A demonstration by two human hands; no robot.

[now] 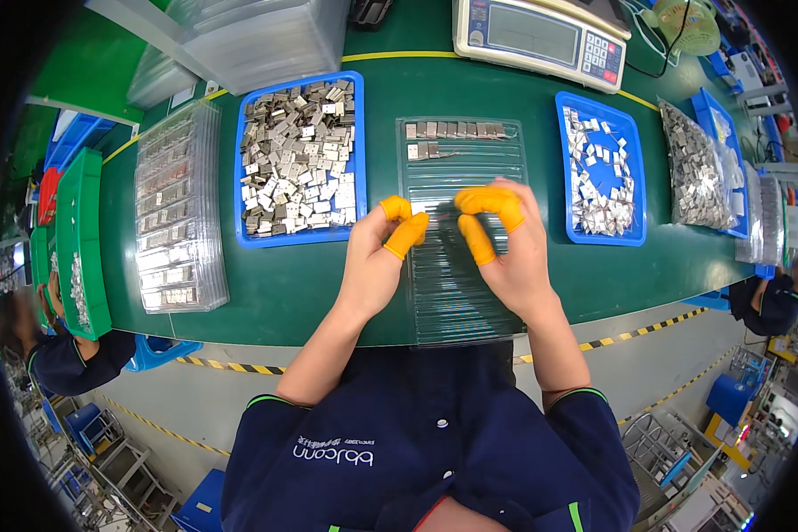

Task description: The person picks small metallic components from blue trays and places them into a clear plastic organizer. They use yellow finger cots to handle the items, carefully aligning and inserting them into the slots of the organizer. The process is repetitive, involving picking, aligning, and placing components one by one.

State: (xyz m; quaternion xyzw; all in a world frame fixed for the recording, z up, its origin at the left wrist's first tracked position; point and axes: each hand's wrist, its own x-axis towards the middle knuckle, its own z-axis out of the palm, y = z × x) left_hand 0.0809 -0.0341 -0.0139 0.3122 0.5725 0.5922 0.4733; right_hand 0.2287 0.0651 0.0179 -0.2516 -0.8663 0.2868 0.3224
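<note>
My left hand is closed in a pinch, with yellow finger cots on thumb and forefinger. Whatever lies between those fingertips is too small to make out. Facing it, my right hand also curls thumb and forefinger together in yellow cots; its grip, too, hides anything it holds. Both hands hover over a clear ribbed plastic tray. In the tray's far end, a row of small grey metal connector pieces stands side by side, with a shorter row below at the left.
Left of the tray, a blue bin holds many metal pieces, beside stacked filled trays. At right stand a blue bin of small white parts and a bag of parts. A scale stands behind. Co-workers sit at both sides.
</note>
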